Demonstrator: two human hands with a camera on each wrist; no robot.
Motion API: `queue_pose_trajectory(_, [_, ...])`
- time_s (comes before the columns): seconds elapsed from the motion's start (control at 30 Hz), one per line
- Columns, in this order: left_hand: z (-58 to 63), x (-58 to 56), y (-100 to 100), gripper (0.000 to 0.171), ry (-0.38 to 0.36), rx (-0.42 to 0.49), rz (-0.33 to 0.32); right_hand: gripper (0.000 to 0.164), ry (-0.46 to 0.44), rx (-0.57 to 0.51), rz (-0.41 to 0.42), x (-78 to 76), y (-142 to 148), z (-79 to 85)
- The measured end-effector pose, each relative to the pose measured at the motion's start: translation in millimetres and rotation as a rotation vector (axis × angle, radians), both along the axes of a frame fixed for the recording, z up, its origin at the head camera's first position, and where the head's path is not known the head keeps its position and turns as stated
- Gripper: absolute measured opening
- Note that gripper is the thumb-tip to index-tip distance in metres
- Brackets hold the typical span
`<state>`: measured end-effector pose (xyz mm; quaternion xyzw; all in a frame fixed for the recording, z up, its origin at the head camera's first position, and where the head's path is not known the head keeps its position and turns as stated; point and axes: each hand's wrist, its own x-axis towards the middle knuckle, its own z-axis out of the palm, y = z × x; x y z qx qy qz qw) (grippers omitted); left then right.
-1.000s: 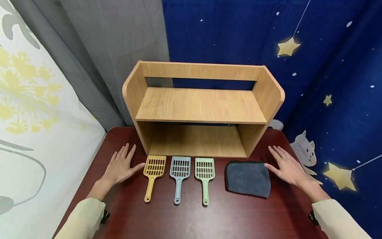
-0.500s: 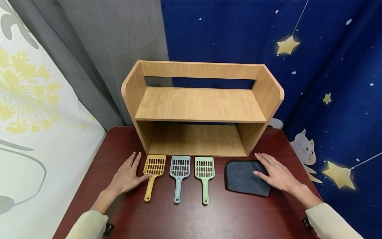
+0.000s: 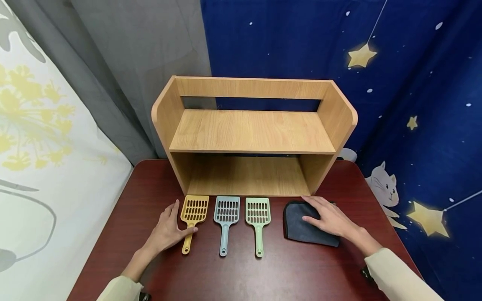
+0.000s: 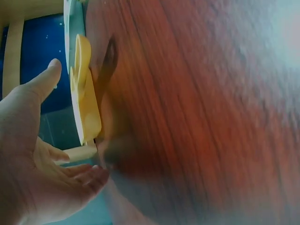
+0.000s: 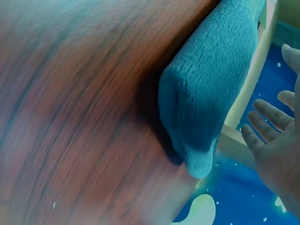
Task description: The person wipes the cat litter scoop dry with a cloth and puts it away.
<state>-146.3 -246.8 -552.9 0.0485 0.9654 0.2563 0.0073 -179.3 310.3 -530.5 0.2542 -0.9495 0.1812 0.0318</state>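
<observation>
My left hand (image 3: 165,232) hovers beside the yellow litter scoop (image 3: 195,209), its thumb over the handle and its fingers left of the slotted head. In the left wrist view a gap shows between the thumb and the yellow scoop (image 4: 86,103). A blue litter scoop (image 3: 226,211) and a green litter scoop (image 3: 258,212) lie to the right, handles toward me. Above a folded dark grey-blue cloth (image 3: 301,234) is my right hand (image 3: 329,219), fingers spread. The right wrist view shows that hand apart from the cloth (image 5: 211,79).
A two-tier wooden shelf (image 3: 252,133) stands at the back of the dark red table (image 3: 241,276), just behind the scoop heads. Grey and blue curtains (image 3: 278,37) hang behind it. A white patterned cloth (image 3: 75,209) hangs at the left.
Both hands have come inward and a little toward me: the left from beside the yellow scoop to over its handle, the right from the cloth's right edge to above it. Scoops and cloth stay put.
</observation>
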Motion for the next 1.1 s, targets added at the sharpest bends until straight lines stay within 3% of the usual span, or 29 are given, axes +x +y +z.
queue_pose_trajectory(0.33, [-2.7,6.4,11,0.125,0.023,0.035,0.026,0.07,-0.09,-0.156,0.08,-22.9,-12,-16.6])
queue_pose_trajectory(0.6, [-4.4,9.1,16,0.124,-0.035,0.027,0.056,0.067,-0.093,-0.172,0.111,-39.5,-19,-28.4])
queue_pose_trajectory(0.83, [-7.5,7.1,17,0.115,-0.037,0.02,0.059,0.064,-0.07,-0.183,0.13,-46.7,-25,-33.4])
queue_pose_trajectory(1.0, [-8.0,6.1,17,0.102,-0.023,0.036,0.067,0.065,-0.073,-0.204,0.146,-52.4,-27,-34.7])
queue_pose_trajectory(1.1, [-8.1,6.1,16,0.076,-0.022,0.056,0.08,0.066,-0.078,-0.196,0.144,-55.3,-28,-35.1])
